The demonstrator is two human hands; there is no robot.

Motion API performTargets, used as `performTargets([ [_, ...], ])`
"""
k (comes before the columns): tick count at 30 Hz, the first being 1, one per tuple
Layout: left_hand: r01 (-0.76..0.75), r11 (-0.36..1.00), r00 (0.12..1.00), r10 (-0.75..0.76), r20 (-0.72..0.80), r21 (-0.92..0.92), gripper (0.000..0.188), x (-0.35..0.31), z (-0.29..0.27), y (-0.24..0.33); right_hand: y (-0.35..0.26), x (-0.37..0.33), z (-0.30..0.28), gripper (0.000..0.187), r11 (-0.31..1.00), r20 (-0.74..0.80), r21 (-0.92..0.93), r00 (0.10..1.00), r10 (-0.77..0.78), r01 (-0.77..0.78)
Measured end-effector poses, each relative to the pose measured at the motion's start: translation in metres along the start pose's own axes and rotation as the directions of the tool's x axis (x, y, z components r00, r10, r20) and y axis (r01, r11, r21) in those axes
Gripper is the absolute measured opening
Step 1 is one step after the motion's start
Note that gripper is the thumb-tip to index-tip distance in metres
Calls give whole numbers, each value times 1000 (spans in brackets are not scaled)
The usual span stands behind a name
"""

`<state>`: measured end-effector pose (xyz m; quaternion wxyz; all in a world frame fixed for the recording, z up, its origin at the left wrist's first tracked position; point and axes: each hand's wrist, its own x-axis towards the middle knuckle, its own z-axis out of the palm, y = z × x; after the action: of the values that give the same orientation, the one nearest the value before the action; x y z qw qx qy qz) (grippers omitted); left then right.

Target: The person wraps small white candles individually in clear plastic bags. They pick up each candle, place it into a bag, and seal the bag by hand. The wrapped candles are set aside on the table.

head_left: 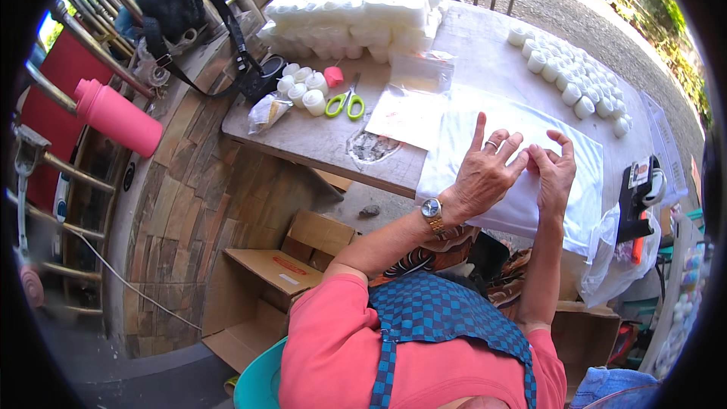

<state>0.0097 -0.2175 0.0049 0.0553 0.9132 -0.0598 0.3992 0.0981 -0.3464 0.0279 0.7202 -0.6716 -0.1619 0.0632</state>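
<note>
Both hands hover over a white cloth (pixel 443 170) at the table's front edge, fingertips meeting. My left hand (pixel 485 174), with a ring and a gold-banded watch (pixel 432 213), has its outer fingers raised and its inner fingertips closed against the other hand. In my right hand (pixel 554 178), thumb and index finger are pinched together. Anything between the fingertips is too small to make out. A printed white sheet (pixel 409 117) and a clear plastic pouch (pixel 428 73) lie left of the cloth. Farther left are green-handled scissors (pixel 346 104).
White cup-shaped pieces (pixel 568 76) stand in rows at the far right. Wrapped stacks of them (pixel 356 11) fill the back left. A few more (pixel 304 89) sit by a pink piece (pixel 333 76) and black camera (pixel 261 79). At right stands a black holder (pixel 634 197); below, cardboard boxes (pixel 265 266).
</note>
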Motion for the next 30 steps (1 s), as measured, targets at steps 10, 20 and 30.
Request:
performTargets([
  [10, 125, 986, 986, -135, -93, -108, 11, 0, 2, 2, -2, 3, 3, 22, 999, -35, -25, 998, 46, -47],
  [20, 193, 963, 979, -175, 107, -189, 8, 0, 2, -3, -14, -17, 1, 14, 659, 232, -521, 833, -503, 543],
  [30, 470, 754, 868, -300, 395, -460, 19, 9, -10, -17, 2, -16, -11, 7, 652, 304, -594, 882, -359, 470],
])
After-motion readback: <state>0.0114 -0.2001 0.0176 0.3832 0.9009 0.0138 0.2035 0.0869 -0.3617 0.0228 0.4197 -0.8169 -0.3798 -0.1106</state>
